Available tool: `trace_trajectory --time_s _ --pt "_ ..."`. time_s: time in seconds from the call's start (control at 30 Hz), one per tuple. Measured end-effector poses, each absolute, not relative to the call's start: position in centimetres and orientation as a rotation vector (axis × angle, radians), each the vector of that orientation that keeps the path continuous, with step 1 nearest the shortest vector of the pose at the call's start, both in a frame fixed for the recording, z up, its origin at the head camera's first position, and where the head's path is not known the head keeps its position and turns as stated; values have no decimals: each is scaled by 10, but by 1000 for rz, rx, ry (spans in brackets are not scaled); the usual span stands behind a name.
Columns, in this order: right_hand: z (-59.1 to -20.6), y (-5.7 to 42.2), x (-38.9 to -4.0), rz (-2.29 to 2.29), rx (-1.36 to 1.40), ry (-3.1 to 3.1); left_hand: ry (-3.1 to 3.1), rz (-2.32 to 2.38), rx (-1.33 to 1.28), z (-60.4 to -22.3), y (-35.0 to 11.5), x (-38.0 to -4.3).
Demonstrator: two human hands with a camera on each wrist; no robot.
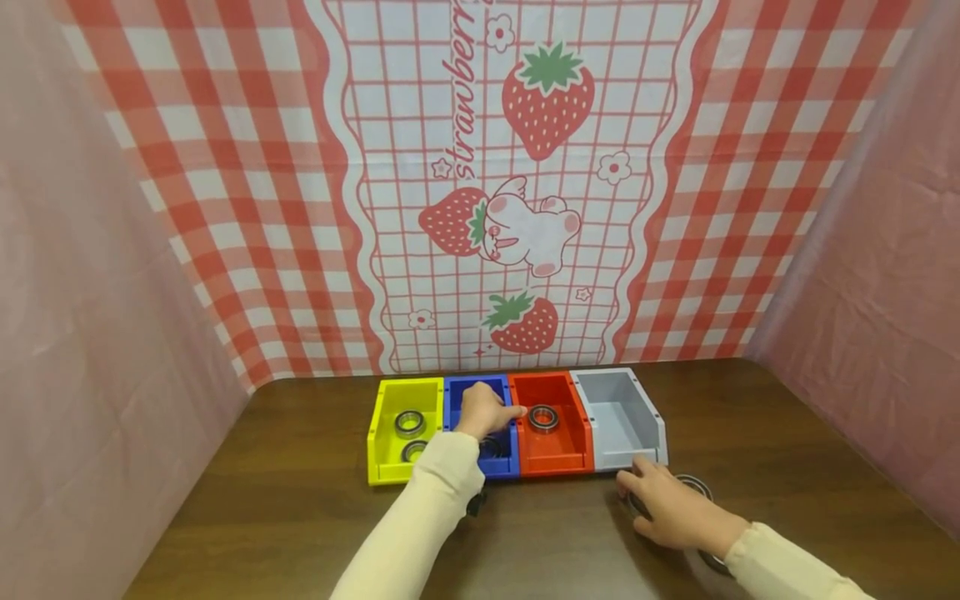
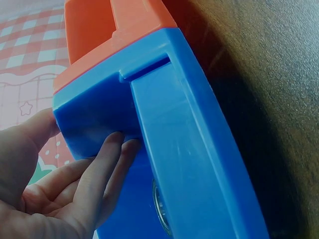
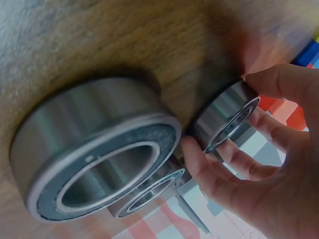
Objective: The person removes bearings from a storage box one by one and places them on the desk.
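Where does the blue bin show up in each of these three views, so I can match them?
Head: below centre, the blue bin sits between the yellow bin and the red bin, left hand over it.
Left wrist: large, through the middle.
Right wrist: just a sliver at the upper right edge.
Shared landmark: the red bin, visible in all three.

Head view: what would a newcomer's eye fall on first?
Probably the big strawberry cloth behind the table, then the bright row of bins before it. The left hand reaches into the blue bin; the right hand holds a metal ring near the grey bin.
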State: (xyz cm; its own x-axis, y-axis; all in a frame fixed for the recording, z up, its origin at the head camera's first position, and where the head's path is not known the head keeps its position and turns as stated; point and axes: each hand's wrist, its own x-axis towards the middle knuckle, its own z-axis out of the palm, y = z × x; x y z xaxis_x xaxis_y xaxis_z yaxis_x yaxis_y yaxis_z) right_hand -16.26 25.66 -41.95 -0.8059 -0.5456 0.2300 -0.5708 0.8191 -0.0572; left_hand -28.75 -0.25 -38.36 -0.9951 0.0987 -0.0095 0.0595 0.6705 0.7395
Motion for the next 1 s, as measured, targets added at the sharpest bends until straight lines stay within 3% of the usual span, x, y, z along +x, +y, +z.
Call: trace_trajectory --time_s 0.17,0.6,1.0 --pt "-407 257 -166 218 915 -2830 2869 1217 149 -379 -4 -286" --pt "-309 224 -189 256 1011 -3043 2837 1241 140 -386 -3 -287" --pt "-301 166 -231 301 694 -3191 2838 1236 118 -383 -3 -284"
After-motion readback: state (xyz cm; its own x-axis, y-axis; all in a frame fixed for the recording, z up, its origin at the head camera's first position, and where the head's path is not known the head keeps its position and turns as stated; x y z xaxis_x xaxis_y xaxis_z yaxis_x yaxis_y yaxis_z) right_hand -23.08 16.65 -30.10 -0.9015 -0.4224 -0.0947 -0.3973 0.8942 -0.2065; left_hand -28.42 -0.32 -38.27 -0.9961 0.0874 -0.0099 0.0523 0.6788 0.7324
